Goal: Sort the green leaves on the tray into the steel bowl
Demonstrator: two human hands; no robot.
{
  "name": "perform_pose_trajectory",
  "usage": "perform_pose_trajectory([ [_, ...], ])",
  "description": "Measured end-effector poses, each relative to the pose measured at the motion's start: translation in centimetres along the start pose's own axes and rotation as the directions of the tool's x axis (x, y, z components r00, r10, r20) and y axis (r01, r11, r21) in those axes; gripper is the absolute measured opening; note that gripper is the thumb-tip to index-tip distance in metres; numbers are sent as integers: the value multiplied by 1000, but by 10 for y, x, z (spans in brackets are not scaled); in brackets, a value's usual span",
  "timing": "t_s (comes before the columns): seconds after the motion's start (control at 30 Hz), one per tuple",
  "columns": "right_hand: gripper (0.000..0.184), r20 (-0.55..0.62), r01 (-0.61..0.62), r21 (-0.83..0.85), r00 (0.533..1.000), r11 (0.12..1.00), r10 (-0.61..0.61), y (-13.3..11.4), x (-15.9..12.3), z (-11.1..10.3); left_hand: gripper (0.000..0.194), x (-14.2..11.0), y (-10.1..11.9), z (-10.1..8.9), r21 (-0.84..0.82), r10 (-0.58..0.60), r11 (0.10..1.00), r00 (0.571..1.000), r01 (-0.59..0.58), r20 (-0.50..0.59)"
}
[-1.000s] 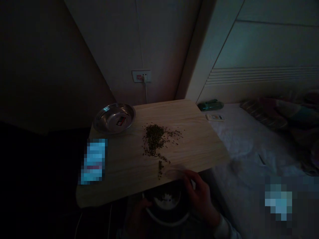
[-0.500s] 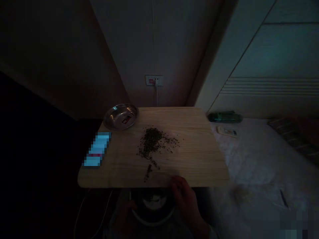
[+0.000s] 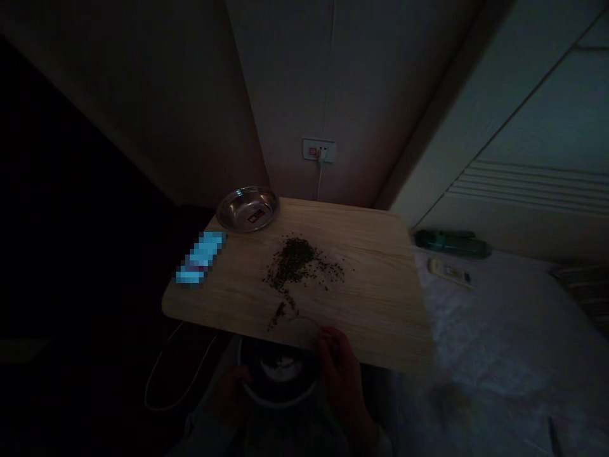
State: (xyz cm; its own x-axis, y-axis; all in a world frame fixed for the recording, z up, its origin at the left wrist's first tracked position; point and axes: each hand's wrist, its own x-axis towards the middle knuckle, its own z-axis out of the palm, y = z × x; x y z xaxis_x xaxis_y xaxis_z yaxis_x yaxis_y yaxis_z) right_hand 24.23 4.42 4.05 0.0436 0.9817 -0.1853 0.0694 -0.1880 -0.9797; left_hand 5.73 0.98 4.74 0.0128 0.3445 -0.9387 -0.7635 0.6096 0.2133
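Observation:
In dim light, a loose heap of small dark green beans (image 3: pixel 295 257) lies on a light wooden tabletop (image 3: pixel 375 298), with a thin trail running toward the near edge. Below that edge is a round bowl (image 3: pixel 278 403) with a pale rim and a dark inside; a few specks show on its brighter bottom. My left hand (image 3: pixel 233 390) is closed on the bowl's left rim. At the table edge my right hand (image 3: pixel 337 362) pinches a thin, see-through piece with a curved edge (image 3: pixel 304 320), close to the trail; its exact kind is unclear.
A shiny metal basin (image 3: pixel 247 209) stands at the back left, with a lit, blurred phone (image 3: pixel 200 257) nearer me. Behind is a wall socket (image 3: pixel 318 151) with a plugged-in cable. A green bottle (image 3: pixel 451 244) and a pale remote (image 3: pixel 451 273) lie on the bed (image 3: pixel 499 330).
My view has turned left, so the table and wall sit differently in the picture. My right hand stays near the bean trail with the see-through piece; my left hand keeps the bowl's rim.

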Motion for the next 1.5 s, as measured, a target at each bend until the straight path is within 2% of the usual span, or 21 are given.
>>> perform_pose_trajectory([
  [0.13,30,-35,8,31,999,999,-7,0,0,2,31,0,0,-10,-7,39,999,999,-39,38],
  [0.3,32,-81,37,70,996,997,-32,3,1,7,36,7,3,-24,-5,26,1000,996,-26,80],
  [0.37,32,-121,69,65,991,995,-61,5,2,10,38,10,5,-27,-1,47,999,991,-47,123],
  [0.6,28,-255,219,19,944,976,-207,11,6,23,43,16,8,-33,110,4,993,971,-31,240],
  [0.8,26,-225,298,-59,926,953,-304,14,10,24,42,27,6,-40,65,20,997,927,-48,375],
  [0.93,28,-221,303,-39,927,952,-304,14,11,26,39,33,5,-43,27,76,995,919,-94,387],
  [1.13,28,-208,286,-34,935,958,-287,13,10,32,42,35,5,-45,-28,73,997,915,-68,396],
  [1.27,26,-176,284,-95,939,954,-297,12,5,37,47,31,0,-42,-48,122,993,926,-112,358],
  [1.37,27,-154,288,-166,937,943,-313,12,1,39,40,27,-3,-39,-17,136,990,942,-137,307],
  [1.5,29,-124,289,-205,940,935,-318,12,-2,40,34,24,-4,-38,-28,176,984,935,-176,308],
])
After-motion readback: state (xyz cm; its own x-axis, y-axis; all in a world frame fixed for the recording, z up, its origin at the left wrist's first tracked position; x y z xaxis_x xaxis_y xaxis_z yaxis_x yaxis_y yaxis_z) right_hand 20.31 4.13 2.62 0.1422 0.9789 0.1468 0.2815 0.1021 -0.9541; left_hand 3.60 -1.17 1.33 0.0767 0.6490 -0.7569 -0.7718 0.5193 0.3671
